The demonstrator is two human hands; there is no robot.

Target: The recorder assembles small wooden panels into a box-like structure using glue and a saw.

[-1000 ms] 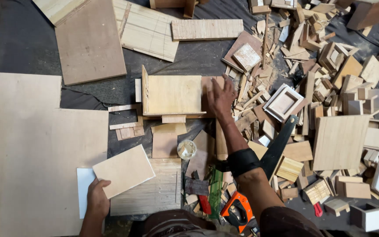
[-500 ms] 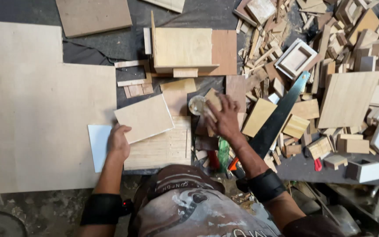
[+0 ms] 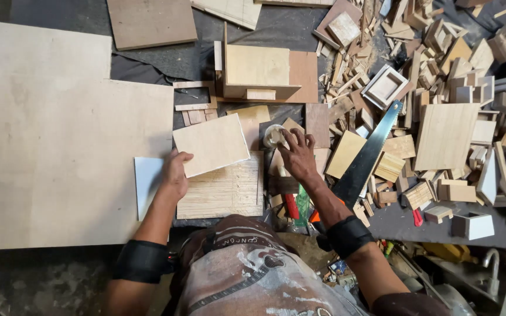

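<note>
The left hand [image 3: 175, 173] pinches one pale rectangular plywood panel [image 3: 211, 144] by its corner; the right hand [image 3: 297, 157], fingers curled, closes on one small round white container [image 3: 273, 135].

A pale rectangular plywood panel [image 3: 211, 144] lies flat and slightly skewed, overlapping a slatted board near the workbench's near edge, its left corner gripped; just right of it sits a small round open container [image 3: 273, 135], fingertips touching it
</note>
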